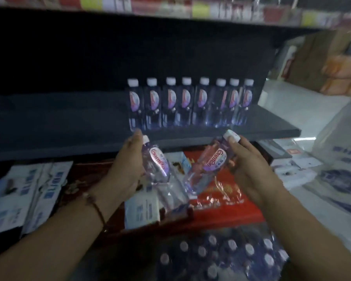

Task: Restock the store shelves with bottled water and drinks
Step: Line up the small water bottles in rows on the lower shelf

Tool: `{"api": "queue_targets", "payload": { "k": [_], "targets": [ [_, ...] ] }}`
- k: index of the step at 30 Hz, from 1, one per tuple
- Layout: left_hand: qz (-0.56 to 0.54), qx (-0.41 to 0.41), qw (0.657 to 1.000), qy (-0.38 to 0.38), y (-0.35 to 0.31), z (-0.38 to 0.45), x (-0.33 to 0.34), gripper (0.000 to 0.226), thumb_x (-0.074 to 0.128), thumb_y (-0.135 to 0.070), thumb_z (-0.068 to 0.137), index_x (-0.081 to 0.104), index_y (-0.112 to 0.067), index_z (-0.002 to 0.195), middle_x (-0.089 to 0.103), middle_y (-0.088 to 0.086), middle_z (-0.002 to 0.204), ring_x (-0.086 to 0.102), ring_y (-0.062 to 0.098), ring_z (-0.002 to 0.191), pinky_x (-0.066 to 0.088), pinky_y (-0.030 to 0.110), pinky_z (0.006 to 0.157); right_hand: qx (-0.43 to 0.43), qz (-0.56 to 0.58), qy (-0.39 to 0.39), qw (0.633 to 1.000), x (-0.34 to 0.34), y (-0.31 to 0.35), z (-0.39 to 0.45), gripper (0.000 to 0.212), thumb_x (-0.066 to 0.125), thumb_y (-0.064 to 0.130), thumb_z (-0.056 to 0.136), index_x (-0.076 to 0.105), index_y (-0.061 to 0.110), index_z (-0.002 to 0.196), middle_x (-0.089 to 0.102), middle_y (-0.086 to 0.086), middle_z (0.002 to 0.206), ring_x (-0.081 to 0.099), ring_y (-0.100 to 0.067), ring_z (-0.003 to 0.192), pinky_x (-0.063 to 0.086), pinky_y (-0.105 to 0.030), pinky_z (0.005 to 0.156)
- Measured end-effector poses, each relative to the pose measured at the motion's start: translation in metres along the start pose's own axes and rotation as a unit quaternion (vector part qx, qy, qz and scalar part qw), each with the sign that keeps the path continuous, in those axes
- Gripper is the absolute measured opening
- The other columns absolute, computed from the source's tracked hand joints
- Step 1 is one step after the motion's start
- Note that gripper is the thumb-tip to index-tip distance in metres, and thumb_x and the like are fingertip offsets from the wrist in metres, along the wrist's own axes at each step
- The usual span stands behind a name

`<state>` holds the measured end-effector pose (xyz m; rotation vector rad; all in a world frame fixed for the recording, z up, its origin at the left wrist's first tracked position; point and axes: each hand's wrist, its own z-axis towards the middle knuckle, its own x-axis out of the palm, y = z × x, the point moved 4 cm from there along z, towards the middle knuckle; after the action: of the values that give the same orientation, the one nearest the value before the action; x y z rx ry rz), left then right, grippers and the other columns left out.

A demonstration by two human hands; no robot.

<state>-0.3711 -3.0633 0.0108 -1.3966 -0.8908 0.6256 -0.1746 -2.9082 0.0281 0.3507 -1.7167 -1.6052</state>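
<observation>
head view, centre frame — left hand (pixel 128 169) grips a tilted water bottle (pixel 157 161), right hand (pixel 249 169) grips another bottle (pixel 209 165); lower frame — wrapped pack of bottles (pixel 227 254)

A row of bottles (pixel 187 104) stands on the shelf (pixel 69 126); a pack of bottles (pixel 221 258) lies nearer, below.

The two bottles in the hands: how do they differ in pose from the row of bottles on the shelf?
1. The left-hand bottle and right-hand bottle are tilted, caps leaning opposite ways; the shelf row stands upright.
2. The held bottles are gripped in the air by the left hand and right hand; the row rests on the dark shelf.
Shared: white caps, clear bodies, similar red-and-purple labels.
</observation>
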Motion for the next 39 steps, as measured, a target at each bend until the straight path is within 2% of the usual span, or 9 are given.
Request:
{"api": "queue_targets", "payload": {
  "k": [5, 8, 11, 20, 24, 29, 31, 35, 39],
  "targets": [
    [0.142, -0.012, 0.989, 0.05, -0.011, 0.0, 0.004, 0.08, 0.054, -0.091, 0.06, 0.066, -0.028, 0.107, 0.073, 0.005, 0.106, 0.07, 0.025, 0.097, 0.056, 0.041, 0.086, 0.086, 0.121, -0.02, 0.989, 0.021, -0.03, 0.012, 0.047, 0.062, 0.045, 0.082, 0.067, 0.011, 0.115, 0.075, -0.01, 0.096, 0.073, -0.025, 0.085, 0.058, -0.041, 0.074],
    [0.255, 0.023, 0.958, 0.128, 0.005, 0.001, 0.019, 0.063, 0.073, -0.07, 0.057, 0.067, -0.028, 0.104, 0.075, -0.009, 0.096, 0.071, 0.01, 0.092, 0.055, 0.023, 0.076, 0.132, 0.106, -0.033, 0.985, 0.029, -0.059, 0.019, 0.058, 0.075, 0.043, 0.08, 0.064, 0.003, 0.12, 0.071, -0.022, 0.113, 0.072, -0.036, 0.1, 0.061, -0.046, 0.077],
    [0.27, 0.024, 0.933, 0.237, 0.017, 0.006, 0.035, 0.049, 0.085, -0.049, 0.07, 0.071, -0.025, 0.11, 0.076, -0.01, 0.103, 0.071, 0.007, 0.097, 0.056, 0.036, 0.092, 0.155, 0.105, -0.009, 0.982, 0.044, -0.072, 0.027, 0.091, 0.089, 0.048, 0.065, 0.057, -0.003, 0.133, 0.065, -0.028, 0.125, 0.063, -0.044, 0.117, 0.05, -0.056, 0.101],
    [0.235, -0.078, 0.92, 0.303, 0.041, 0.038, 0.036, 0.041, 0.087, -0.047, 0.063, 0.078, -0.027, 0.098, 0.078, -0.001, 0.098, 0.073, 0.02, 0.099, 0.051, 0.051, 0.1, 0.192, 0.038, 0.012, 0.981, 0.042, -0.089, 0.043, 0.055, 0.059, 0.051, 0.09, 0.068, 0.007, 0.121, 0.073, -0.019, 0.112, 0.071, -0.034, 0.105, 0.053, -0.05, 0.097],
    [0.2, -0.092, 0.941, 0.257, 0.038, 0.045, 0.026, 0.036, 0.081, -0.05, 0.063, 0.079, -0.028, 0.092, 0.078, -0.002, 0.094, 0.074, 0.017, 0.093, 0.053, 0.037, 0.088, 0.219, -0.016, 0.114, 0.969, 0.044, -0.087, 0.046, 0.048, 0.06, 0.039, 0.093, 0.061, 0.013, 0.133, 0.071, -0.014, 0.122, 0.068, -0.031, 0.113, 0.052, -0.048, 0.099],
    [0.073, -0.14, 0.97, 0.188, 0.041, 0.061, 0.005, 0.046, 0.086, -0.042, 0.064, 0.077, -0.012, 0.097, 0.076, 0.015, 0.1, 0.072, 0.032, 0.092, 0.055, 0.042, 0.086, 0.191, 0.01, 0.17, 0.967, 0.068, -0.091, 0.036, 0.048, 0.066, -0.003, 0.075, 0.065, 0.016, 0.119, 0.075, -0.013, 0.099, 0.073, -0.022, 0.079, 0.059, -0.032, 0.064],
    [0.037, -0.178, 0.974, 0.134, 0.043, 0.067, -0.004, 0.039, 0.086, -0.041, 0.063, 0.075, -0.013, 0.088, 0.074, 0.014, 0.091, 0.07, 0.032, 0.086, 0.051, 0.044, 0.091, 0.212, 0.056, 0.148, 0.964, 0.075, -0.094, 0.031, 0.036, 0.066, 0.001, 0.067, 0.067, 0.007, 0.103, 0.075, -0.012, 0.086, 0.073, -0.02, 0.069, 0.059, -0.031, 0.058],
    [-0.074, -0.212, 0.974, 0.032, 0.035, 0.079, -0.021, 0.024, 0.073, -0.034, 0.083, 0.064, -0.015, 0.072, 0.064, 0.004, 0.064, 0.058, 0.018, 0.061, 0.047, 0.029, 0.067, 0.279, 0.081, 0.113, 0.95, 0.072, -0.103, 0.023, 0.03, 0.067, 0.027, 0.07, 0.073, 0.01, 0.093, 0.073, -0.011, 0.088, 0.07, -0.026, 0.075, 0.058, -0.045, 0.079],
    [-0.154, -0.22, 0.963, -0.034, 0.027, 0.081, -0.04, 0.03, 0.069, -0.036, 0.087, 0.06, -0.014, 0.069, 0.062, 0.001, 0.053, 0.055, 0.016, 0.054, 0.046, 0.027, 0.063, 0.322, 0.059, 0.051, 0.943, 0.059, -0.107, 0.021, 0.061, 0.077, 0.046, 0.057, 0.073, 0.011, 0.106, 0.074, -0.012, 0.096, 0.067, -0.029, 0.083, 0.051, -0.046, 0.087]
  ]
}}
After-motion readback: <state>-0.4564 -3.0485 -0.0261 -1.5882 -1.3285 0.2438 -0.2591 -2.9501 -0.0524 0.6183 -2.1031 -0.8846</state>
